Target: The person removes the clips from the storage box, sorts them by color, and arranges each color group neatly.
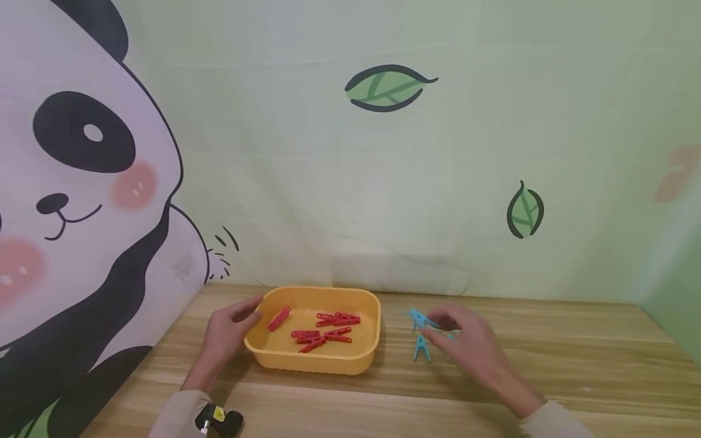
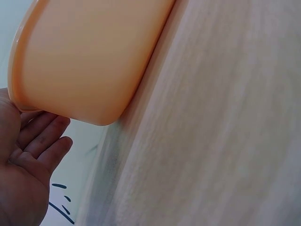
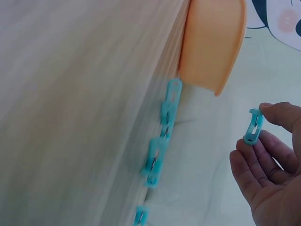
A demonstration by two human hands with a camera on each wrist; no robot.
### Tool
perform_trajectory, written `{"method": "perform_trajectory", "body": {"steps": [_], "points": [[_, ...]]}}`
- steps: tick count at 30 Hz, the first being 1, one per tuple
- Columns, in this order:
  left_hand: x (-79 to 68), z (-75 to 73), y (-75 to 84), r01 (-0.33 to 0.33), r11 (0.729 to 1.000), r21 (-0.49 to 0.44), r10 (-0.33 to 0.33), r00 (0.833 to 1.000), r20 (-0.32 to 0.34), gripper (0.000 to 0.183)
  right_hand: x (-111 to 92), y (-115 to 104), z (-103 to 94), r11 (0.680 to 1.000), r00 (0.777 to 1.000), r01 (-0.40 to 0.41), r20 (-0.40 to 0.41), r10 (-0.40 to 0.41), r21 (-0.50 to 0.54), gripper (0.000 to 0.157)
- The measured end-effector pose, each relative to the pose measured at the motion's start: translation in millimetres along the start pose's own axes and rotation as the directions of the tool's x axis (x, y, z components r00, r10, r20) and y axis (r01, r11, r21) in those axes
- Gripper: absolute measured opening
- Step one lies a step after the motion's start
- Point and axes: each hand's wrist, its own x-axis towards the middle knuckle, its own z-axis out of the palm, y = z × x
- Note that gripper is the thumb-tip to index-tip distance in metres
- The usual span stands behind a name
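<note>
A yellow plastic basin (image 1: 312, 363) stands on the wooden table with several red clothespins (image 1: 338, 319) lying inside. At its left end my left hand (image 1: 230, 331) holds the rim; the left wrist view shows fingers (image 2: 49, 136) below the rim, with the thumb tip out of sight. To the right of the basin, my right hand (image 1: 473, 344) pinches one blue clothespin (image 3: 254, 127) between thumb and fingertips, above the table. Several more blue clothespins (image 3: 155, 160) lie on the table under and beside that hand; in the head view it partly covers them.
The wooden table (image 1: 438, 401) meets a pale green backdrop (image 1: 306, 182) printed with a panda and leaves. A black device (image 1: 219, 420) is strapped at my left wrist.
</note>
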Motion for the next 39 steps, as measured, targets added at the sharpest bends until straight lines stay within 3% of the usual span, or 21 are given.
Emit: {"method": "perform_trajectory", "body": {"steps": [7,12,18,27,35,39], "points": [[-0.4,0.4,0.2,0.004,1.0,-0.002,-0.004,1.0,-0.001,0.042,-8,13,-14.3,0.999,0.999,0.019,-0.046,-0.02,-0.035,0.021],[0.1,0.6,-0.4,0.005,1.0,0.008,-0.005,1.0,0.0,0.042,-13,22,-24.9,0.997,0.999,-0.034,-0.043,0.031,-0.067,0.021],[-0.1,1.1,-0.4,0.003,1.0,0.01,-0.003,1.0,0.0,0.042,-16,34,-37.9,0.983,0.99,-0.138,0.0,0.139,-0.125,0.023],[-1.4,0.8,1.4,0.002,1.0,0.014,-0.002,1.0,-0.004,0.042,-18,48,-53.0,0.964,0.98,-0.177,0.056,0.191,-0.197,0.023],[-0.6,0.3,0.8,0.008,1.0,0.016,-0.008,1.0,-0.004,0.042,-16,58,-58.9,0.934,0.944,-0.262,0.134,0.3,-0.243,0.022],[-0.7,0.8,0.5,0.01,1.0,0.012,-0.01,1.0,-0.003,0.042,-16,62,-60.3,0.925,0.936,-0.269,0.154,0.316,-0.267,0.022]]}}
